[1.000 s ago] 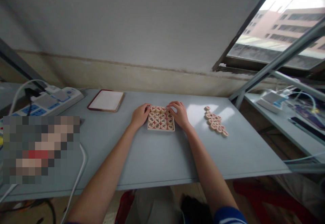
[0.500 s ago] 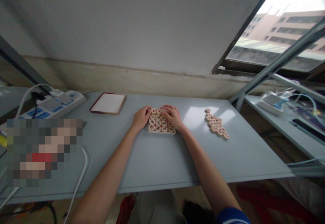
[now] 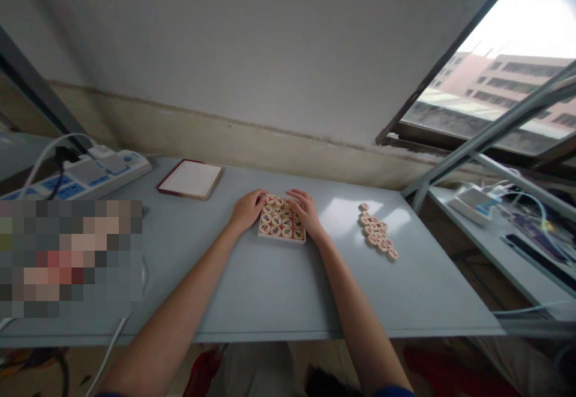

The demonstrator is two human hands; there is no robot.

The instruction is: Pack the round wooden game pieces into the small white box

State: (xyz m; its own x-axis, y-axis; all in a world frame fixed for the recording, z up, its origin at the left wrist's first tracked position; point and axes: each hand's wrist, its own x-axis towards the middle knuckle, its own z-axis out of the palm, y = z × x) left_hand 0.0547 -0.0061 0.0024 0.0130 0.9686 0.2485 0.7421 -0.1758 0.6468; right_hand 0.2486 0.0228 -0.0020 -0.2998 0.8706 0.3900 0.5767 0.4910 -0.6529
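A shallow white box [image 3: 282, 240] of Chinese chess pieces [image 3: 278, 222] lies on the grey table, its round wooden discs set in rows with black and red characters. My left hand [image 3: 246, 210] holds the box's left side, thumb and fingers curled at its far left corner. Over the box's right side rests my right hand [image 3: 306, 214], fingers apart and stretched forward, the thumb near the pieces at the upper right. It hides part of the far right corner. More loose chess pieces [image 3: 377, 229] lie in a cluster to the right of my right hand.
A white lid with a dark red rim [image 3: 191, 179] lies at the back left. Beside it is a power strip [image 3: 90, 175] with plugs and cables. A pixelated patch [image 3: 67, 253] covers the left front. A metal frame [image 3: 418, 196] stands at the right, under the window.
The camera view has tilted, so the table appears rotated. The fingers of my right hand look straighter and more spread over the box. My left hand stays at its left side.
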